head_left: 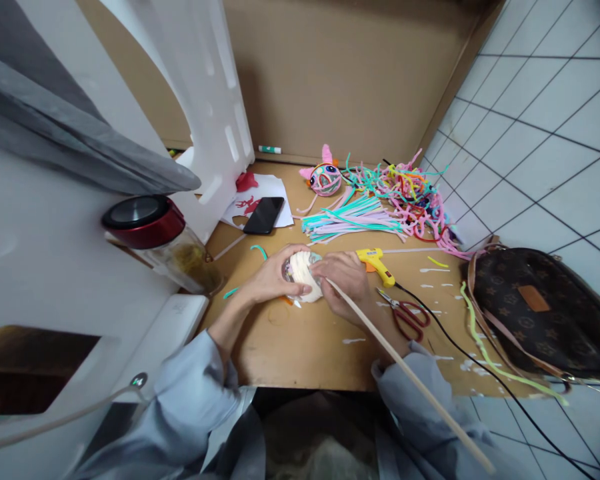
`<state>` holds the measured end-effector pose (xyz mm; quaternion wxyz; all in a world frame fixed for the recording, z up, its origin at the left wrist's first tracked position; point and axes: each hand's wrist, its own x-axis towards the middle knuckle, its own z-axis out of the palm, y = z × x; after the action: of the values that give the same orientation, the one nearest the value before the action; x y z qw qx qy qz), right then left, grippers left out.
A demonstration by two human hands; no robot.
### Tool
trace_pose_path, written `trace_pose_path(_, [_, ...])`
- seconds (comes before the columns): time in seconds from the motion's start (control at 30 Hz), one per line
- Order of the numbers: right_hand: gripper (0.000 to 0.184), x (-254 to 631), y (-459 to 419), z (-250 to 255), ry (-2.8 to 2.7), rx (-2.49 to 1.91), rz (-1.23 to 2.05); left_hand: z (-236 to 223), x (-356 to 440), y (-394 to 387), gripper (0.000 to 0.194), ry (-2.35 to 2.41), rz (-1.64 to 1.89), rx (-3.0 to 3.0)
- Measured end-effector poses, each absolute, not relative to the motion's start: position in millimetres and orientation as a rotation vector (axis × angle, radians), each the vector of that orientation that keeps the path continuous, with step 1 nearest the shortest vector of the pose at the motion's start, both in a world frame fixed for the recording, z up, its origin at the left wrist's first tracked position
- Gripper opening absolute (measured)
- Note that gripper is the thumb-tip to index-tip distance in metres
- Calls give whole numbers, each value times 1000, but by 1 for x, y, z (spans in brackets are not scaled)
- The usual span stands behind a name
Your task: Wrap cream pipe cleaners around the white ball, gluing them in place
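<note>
A round cream ball wrapped in fuzzy wire (301, 273) rests on the wooden board (300, 347). My left hand (270, 281) cups its left side, fingers curled around it. My right hand (343, 279) presses on the ball's right side and pinches a long cream fuzzy stick (410, 375), which runs from the ball down toward me. A yellow glue gun (375, 263) lies just right of my right hand, with red-handled scissors (407, 315) in front of it.
A heap of coloured fuzzy sticks (380, 207) and a finished pink ball figure (325, 178) lie at the back. A black phone (263, 215) lies on paper. A red-lidded jar (160, 243) stands left. A brown handbag (545, 310) sits right, beside the glue gun's black cord (485, 370).
</note>
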<state>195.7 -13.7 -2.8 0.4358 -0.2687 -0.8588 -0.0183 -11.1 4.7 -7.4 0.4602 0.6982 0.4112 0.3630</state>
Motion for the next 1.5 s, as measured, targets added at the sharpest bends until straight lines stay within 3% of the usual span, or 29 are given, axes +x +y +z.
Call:
trace_pose_path(0.63, [21, 190, -21, 1, -2151, -636, -219, -11, -11, 5, 72, 1003, 891, 1866])
trace_pose_path(1.5, [17, 197, -19, -12, -2091, -704, -69, -2, -11, 2, 69, 994, 835, 1969])
